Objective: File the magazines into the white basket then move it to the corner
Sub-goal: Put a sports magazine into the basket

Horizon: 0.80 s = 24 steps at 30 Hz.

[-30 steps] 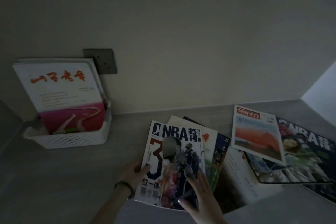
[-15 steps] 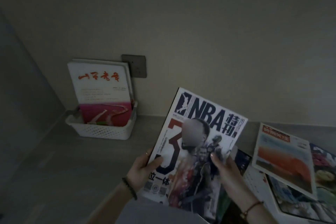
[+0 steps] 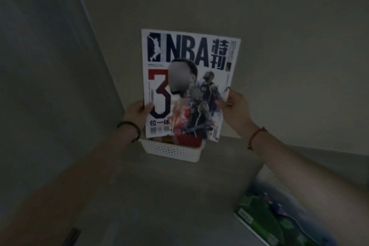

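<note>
I hold an NBA magazine upright with both hands, directly above the white basket. My left hand grips its lower left edge and my right hand grips its right edge. The magazine's bottom edge hangs at the basket's rim. A strip of red cover from a magazine standing in the basket shows below it; the rest of the basket's contents is hidden behind the NBA magazine.
The basket stands on a grey surface against the back wall, near a side panel on the left. Another magazine with a green and blue cover lies flat at the lower right. The scene is dim.
Both hands lifted the NBA magazine off the pile, carried it left and raised it upright over the basket. The view swung left, so the other loose magazines are mostly out of frame.
</note>
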Motion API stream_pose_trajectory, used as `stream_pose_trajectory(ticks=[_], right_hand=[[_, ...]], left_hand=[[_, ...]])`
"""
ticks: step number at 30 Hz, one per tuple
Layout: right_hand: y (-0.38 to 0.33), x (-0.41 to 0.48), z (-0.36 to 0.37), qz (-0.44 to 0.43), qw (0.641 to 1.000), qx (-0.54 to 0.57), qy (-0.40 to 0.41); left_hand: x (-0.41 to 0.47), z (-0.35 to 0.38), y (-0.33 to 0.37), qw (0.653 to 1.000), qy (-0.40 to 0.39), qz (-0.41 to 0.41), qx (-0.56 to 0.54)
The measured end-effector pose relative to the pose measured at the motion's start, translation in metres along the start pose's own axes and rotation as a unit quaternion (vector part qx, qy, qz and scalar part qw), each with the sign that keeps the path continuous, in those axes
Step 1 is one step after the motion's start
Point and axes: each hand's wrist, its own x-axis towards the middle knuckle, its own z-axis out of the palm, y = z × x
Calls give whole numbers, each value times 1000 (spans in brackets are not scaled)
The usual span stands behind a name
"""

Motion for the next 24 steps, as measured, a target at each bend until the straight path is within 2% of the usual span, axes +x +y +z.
stream_pose_trajectory(ticks=[6, 10, 15, 19, 24], right_hand=[[8, 48, 57, 31, 999, -21, -14], [34, 58, 81, 69, 996, -55, 9], [67, 57, 102, 136, 986, -98, -2], [86, 53, 113, 196, 975, -105, -17], [102, 51, 120, 224, 968, -114, 17]], left_hand=[[85, -19, -36, 998, -9, -51, 21], [103, -6, -68, 994, -24, -108, 3], [112, 12, -103, 986, -44, -159, -13], [112, 19, -122, 987, -64, -149, -12], [112, 22, -127, 990, -42, -104, 81]])
